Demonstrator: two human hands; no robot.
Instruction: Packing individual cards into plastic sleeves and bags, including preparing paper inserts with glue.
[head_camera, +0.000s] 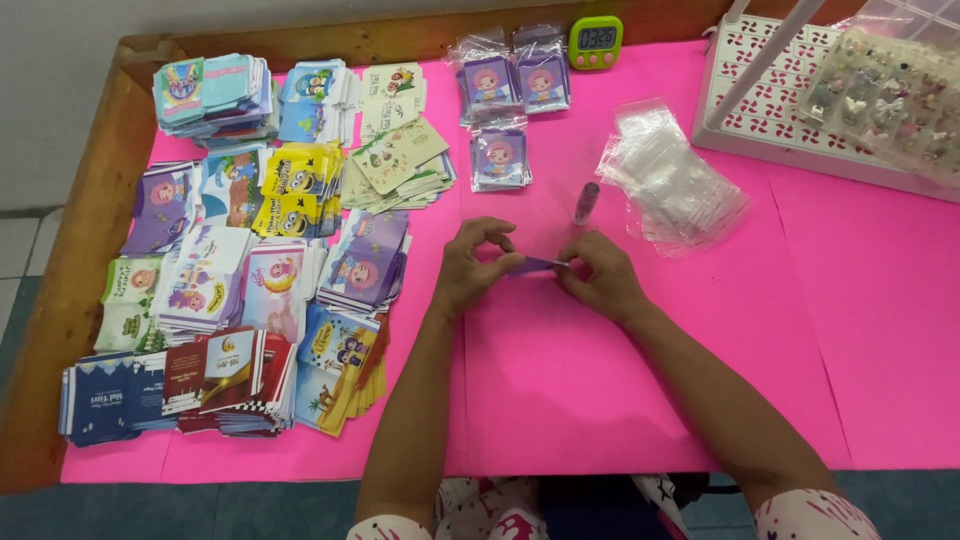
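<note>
My left hand (472, 268) and my right hand (602, 276) meet over the middle of the pink table cover (640, 400). Between their fingertips they pinch a small purple printed card or envelope (538, 265), held flat just above the cover. A small purple tube (585, 203) lies just beyond my right hand. A loose pile of clear plastic sleeves (672, 180) lies to the right of the tube.
Several stacks of small colourful printed envelopes (250, 260) cover the left side. Bagged purple packs (510, 95) lie at the back centre beside a green digital timer (596, 42). A white lattice rack (760, 95) and a clear compartment box (890, 100) stand at the back right. A wooden table rim (80, 240) runs along the left.
</note>
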